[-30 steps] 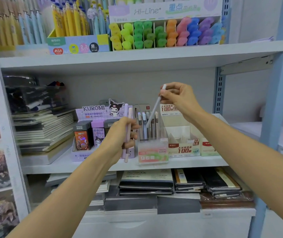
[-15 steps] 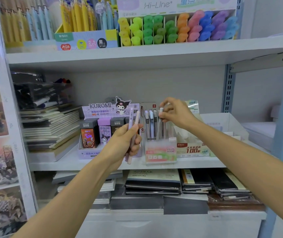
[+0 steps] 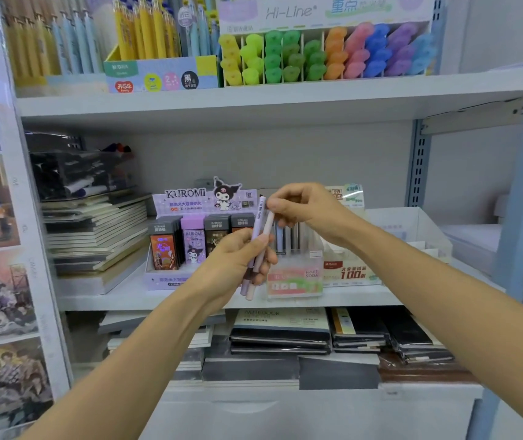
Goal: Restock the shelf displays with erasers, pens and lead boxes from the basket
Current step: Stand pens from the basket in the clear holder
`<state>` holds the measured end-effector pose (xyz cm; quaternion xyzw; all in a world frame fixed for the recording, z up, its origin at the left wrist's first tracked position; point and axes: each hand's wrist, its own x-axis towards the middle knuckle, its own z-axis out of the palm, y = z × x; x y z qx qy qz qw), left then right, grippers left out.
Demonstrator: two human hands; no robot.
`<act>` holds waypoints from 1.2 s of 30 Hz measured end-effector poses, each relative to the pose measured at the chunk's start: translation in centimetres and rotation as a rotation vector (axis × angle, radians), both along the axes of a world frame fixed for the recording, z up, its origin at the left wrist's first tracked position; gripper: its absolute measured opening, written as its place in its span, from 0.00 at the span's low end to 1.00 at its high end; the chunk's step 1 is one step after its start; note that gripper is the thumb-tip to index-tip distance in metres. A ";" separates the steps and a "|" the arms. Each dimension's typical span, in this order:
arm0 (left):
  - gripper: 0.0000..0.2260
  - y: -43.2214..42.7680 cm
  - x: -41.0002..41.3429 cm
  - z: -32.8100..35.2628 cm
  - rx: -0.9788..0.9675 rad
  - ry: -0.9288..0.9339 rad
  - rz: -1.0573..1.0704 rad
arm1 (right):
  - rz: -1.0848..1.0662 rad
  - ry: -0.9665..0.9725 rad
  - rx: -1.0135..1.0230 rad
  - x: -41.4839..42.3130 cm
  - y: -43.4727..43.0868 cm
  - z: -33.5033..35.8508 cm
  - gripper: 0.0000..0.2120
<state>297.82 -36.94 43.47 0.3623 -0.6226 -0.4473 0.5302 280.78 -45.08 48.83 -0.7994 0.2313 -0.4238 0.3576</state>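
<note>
Two pens (image 3: 258,246) sat gripped in the left hand (image 3: 241,265); the right hand (image 3: 304,208) fingers (image 3: 277,204) pinched the pink pen's top.

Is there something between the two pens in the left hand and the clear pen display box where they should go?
Nothing visible blocks the way. The left hand holds two pens just left of the clear pen display box, whose top is open. The right hand pinches a pen's top above it.

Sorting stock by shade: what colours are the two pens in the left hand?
Head view: the left hand holds a lilac pen and a pale pink pen.
</note>
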 end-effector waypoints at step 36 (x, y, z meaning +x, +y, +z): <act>0.09 -2.0 -1.2 2.8 -0.038 0.223 0.256 | -0.317 -0.272 -0.121 -3.2 -0.6 4.0 0.04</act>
